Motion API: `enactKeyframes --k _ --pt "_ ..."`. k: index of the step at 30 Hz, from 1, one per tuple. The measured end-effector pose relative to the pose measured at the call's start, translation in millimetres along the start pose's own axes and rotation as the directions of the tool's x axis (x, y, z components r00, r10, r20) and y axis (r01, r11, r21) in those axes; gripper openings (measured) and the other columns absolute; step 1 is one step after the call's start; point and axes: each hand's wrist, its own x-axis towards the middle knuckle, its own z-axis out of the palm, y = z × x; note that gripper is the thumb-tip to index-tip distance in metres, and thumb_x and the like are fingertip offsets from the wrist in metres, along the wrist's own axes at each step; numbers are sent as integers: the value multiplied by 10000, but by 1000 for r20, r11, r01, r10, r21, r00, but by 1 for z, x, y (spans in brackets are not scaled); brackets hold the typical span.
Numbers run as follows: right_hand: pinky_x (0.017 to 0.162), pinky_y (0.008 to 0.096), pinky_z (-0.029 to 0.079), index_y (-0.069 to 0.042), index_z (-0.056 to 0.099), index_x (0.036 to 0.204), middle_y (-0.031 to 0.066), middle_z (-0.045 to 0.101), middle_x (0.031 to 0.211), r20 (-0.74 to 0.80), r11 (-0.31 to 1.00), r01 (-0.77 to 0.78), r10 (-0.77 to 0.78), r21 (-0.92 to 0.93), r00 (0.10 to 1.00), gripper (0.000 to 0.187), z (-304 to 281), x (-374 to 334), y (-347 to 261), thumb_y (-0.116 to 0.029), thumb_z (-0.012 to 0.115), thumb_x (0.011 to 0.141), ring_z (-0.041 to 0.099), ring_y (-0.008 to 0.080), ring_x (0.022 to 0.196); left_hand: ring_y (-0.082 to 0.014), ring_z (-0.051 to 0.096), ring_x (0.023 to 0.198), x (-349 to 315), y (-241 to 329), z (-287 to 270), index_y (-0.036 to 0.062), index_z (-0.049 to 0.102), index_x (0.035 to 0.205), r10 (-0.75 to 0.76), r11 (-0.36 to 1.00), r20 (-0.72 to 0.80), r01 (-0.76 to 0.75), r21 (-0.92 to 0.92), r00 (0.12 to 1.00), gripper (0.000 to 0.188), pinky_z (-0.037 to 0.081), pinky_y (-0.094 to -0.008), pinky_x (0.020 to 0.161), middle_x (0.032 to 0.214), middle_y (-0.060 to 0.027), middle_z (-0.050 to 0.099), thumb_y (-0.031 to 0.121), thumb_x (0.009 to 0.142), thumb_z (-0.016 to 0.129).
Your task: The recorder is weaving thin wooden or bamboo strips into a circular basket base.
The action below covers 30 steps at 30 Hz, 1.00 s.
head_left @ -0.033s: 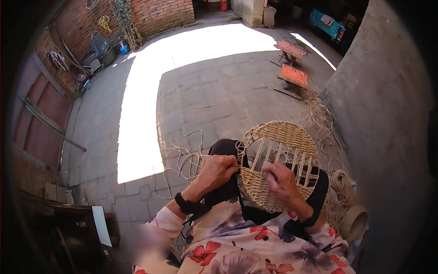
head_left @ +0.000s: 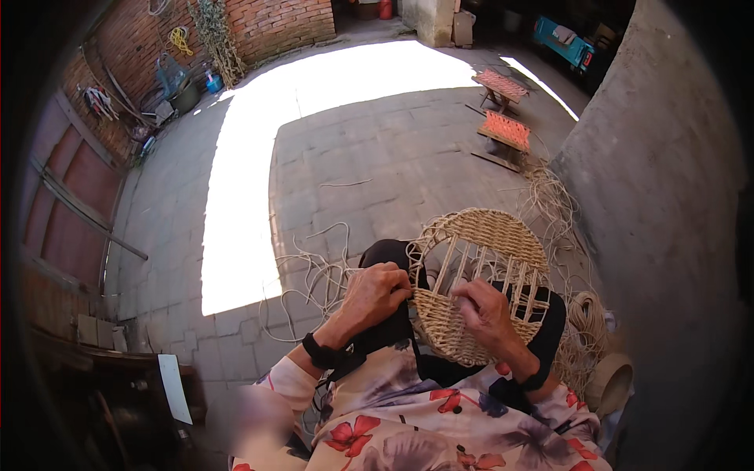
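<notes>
Evidently, the round woven piece (head_left: 503,242) is propped on the lap, tilted against the black-clad knees, with a gap across its middle spanned only by bare strands. At its left rim the left hand (head_left: 377,292) is held with fingers curled tightly in; over the lower weave the right hand (head_left: 483,312) is bent, its fingertips brought close together by the gap. Whether a strand is pinched in either cannot be told (the tips are hidden). If strands were pulled unevenly, the bare ones could be drawn askew and the rim warped. Loose cords (head_left: 314,267) beside the left knee could be snagged or knotted if tugged through their own tangle.
</notes>
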Motion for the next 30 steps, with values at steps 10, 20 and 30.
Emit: enactKeyframes --k 10,20,30 --pt "664 388 485 -46 638 910 109 578 815 -76 994 64 -70 -83 995 169 5 18 -4 32 641 760 606 300 776 -255 600 714 12 -10 4 112 639 743 138 960 -62 -118 253 988 168 473 -394 614 750 -37 554 202 695 773" --pt "744 424 463 -78 657 876 64 595 856 153 922 288 -255 -259 955 119 19 52 -3 -113 661 763 579 271 868 -241 564 674 5 -10 28 118 637 746 168 974 -198 -132 183 966 105 434 -377 609 695 -34 540 127 683 721" --pt "717 457 508 -92 688 964 99 630 903 394 959 112 -1 -259 919 196 18 63 -5 -126 624 783 646 328 872 -233 573 600 1 -5 27 78 650 774 52 998 -143 -48 27 988 70 407 -348 582 685 -66 618 115 737 696"
